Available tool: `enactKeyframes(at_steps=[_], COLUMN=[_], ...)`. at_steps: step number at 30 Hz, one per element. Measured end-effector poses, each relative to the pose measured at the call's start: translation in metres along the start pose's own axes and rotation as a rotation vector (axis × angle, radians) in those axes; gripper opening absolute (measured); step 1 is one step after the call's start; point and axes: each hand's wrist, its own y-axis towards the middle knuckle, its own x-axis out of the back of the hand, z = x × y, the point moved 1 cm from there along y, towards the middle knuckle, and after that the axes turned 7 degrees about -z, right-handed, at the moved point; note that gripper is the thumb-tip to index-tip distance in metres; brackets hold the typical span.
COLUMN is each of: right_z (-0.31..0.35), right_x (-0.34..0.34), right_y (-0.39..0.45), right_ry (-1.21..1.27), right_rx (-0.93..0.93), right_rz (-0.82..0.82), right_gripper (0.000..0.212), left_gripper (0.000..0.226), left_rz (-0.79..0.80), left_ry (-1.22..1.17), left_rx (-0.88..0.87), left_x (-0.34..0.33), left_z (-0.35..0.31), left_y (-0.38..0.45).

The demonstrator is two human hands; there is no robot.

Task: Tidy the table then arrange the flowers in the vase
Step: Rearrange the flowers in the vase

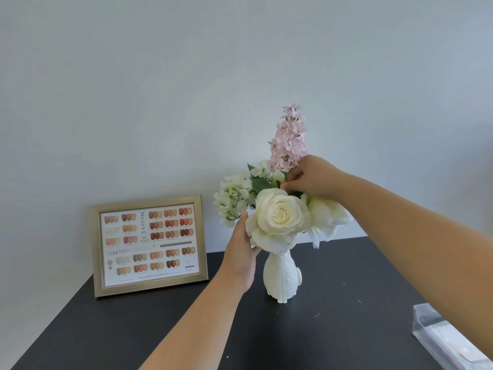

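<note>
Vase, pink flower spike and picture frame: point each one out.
vase (280, 279): head view, on its white body.
pink flower spike (289, 140): head view, on the blossoms.
picture frame (96, 252): head view, on its left edge.

Both bare forearms reach forward and up. The left hand is raised with straight fingers, palm turned inward to the right. The right hand is higher, knuckles up, fingertips curled together in a pinching grip.

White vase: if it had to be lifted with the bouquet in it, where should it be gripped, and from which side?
Probably the white vase by its narrow neck just under the white rose, from the front-left, where the left hand is; blooms overhang above.
</note>
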Motion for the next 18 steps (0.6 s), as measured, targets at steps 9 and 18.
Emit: enactKeyframes(at_steps=[9,18], right_z=[0.001,-0.030], right_x=[-0.007,0.037], right_y=[0.004,-0.054], right_ry=[-0.141,-0.050], right_rx=[-0.057,-0.097], right_rz=[-0.030,-0.291], right_gripper=[0.024,0.058], left_gripper=[0.030,0.028], left_rz=[-0.047,0.000], left_ry=[0.056,0.265], left_rx=[-0.083,-0.164], left_x=[-0.006,0.006], left_z=[0.004,0.005], left_y=[-0.010,-0.018])
